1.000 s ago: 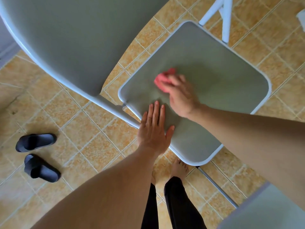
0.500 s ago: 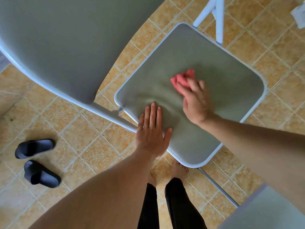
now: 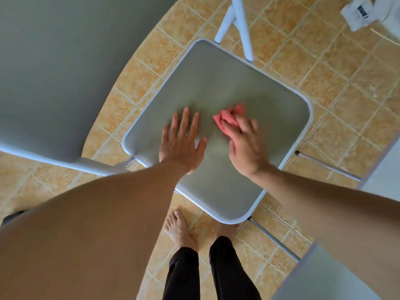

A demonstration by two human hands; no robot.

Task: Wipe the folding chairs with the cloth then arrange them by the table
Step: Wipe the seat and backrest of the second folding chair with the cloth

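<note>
The fingers of our left hand lie straight and spread, palm down, flat on the grey seat of the folding chair. The fingers of our right hand curl over a crumpled pink cloth and press it onto the seat, near its middle and just beside our left hand. The right hand is slightly blurred, so we cannot make out how its thumb lies.

The chair stands unfolded on the yellow-orange floor tiles. Its wide grey backrest fills the upper left of our view, joined to the seat by a pale frame tube. Thin metal leg bars run out from under the seat's near and right corners.

Our bare feet stand on the tiles at the seat's near corner, with black trouser legs above them. Beyond the seat's far corner a pair of white legs rests on the floor. A white printed packet lies at the top right. Another grey panel with a pale edge shows at the bottom right, partly under our right forearm.
</note>
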